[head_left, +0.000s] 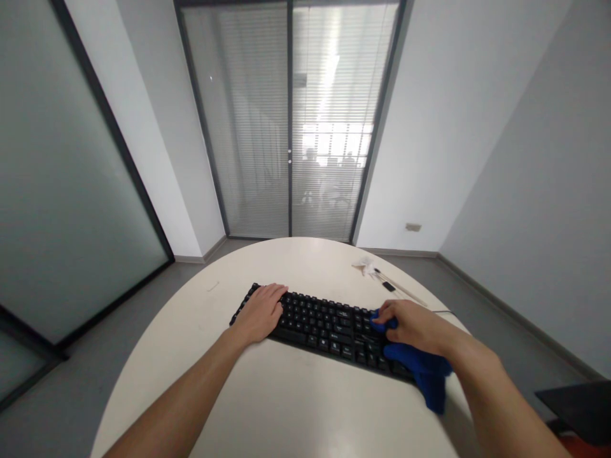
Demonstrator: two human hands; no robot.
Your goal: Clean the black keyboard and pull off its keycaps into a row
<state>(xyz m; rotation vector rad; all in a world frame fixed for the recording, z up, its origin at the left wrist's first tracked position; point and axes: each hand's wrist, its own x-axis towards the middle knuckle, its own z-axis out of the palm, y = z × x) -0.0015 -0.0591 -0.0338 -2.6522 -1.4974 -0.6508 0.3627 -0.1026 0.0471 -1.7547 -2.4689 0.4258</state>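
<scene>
No text, brand or number could be read with certainty. Keyboard [312, 320]: white legends observed on the black keycaps, one or more characters per key; too small and soft to be read individually. Legends at the left end are partly covered by the left hand [261, 313]; those at the right end, partly by the right hand [414, 324] and cloth [431, 376]. Wall plate [413, 227]: blurred, any marking indeterminable.

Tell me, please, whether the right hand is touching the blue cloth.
Touching: the head view shows the right hand gripping the blue cloth, with fabric bunched in its grasp.
</scene>
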